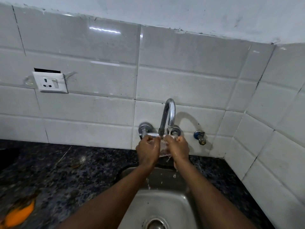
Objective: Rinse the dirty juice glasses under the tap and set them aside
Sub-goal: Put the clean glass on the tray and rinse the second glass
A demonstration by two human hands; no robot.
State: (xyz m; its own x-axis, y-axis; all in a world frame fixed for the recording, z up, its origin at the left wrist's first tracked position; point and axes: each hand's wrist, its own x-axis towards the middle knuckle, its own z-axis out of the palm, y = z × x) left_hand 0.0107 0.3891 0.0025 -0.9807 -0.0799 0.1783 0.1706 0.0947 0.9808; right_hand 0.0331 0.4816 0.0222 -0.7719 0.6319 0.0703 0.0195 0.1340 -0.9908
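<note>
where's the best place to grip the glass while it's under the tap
Probably round its side wall, from both sides. The left hand and right hand curl round the glass that way now. It is smooth, clear and wet under the running tap, so a fingertip pinch would likely slip. A wrapped grip should hold steadier.

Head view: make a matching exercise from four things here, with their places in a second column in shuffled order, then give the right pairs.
Things
1. glass
2. socket
3. orange scrap
4. drain

Places
A. on the dark countertop, far left
B. in the bottom of the steel sink
C. held between the left hand and right hand under the running tap
D. on the tiled wall, left of the tap

Pairs: 1-C; 2-D; 3-A; 4-B
</note>
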